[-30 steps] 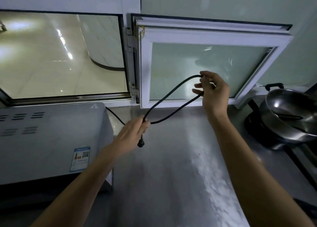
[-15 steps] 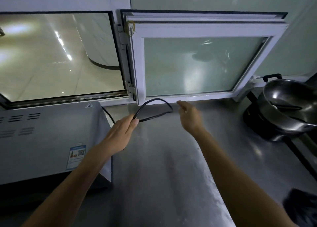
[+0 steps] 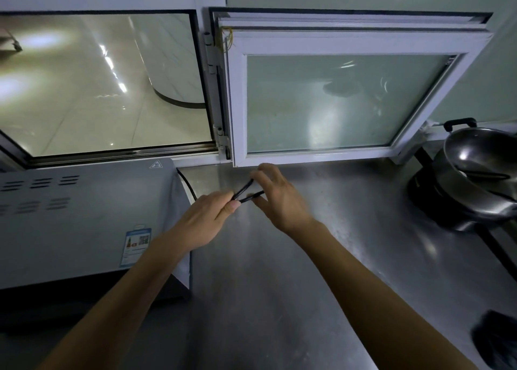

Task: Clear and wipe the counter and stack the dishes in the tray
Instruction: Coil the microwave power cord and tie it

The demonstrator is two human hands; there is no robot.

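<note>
A black power cable [image 3: 246,192] runs from behind the grey appliance [image 3: 84,218] at the left and is folded into a short bundle above the steel counter [image 3: 321,271]. My left hand [image 3: 207,218] pinches the folded strands at one end. My right hand [image 3: 277,196] grips the other end of the fold, just in front of the open window sash [image 3: 349,101]. Both hands hover a little above the counter.
A steel wok with a black handle [image 3: 481,173] sits on a burner at the right. A dark object [image 3: 498,339] lies at the counter's near right edge. The serving hatch [image 3: 103,90] opens behind the appliance.
The cable was a wide loop held high; the hands lowered it, the right hand let go briefly, then took hold again, and the loop is folded small between both hands.
</note>
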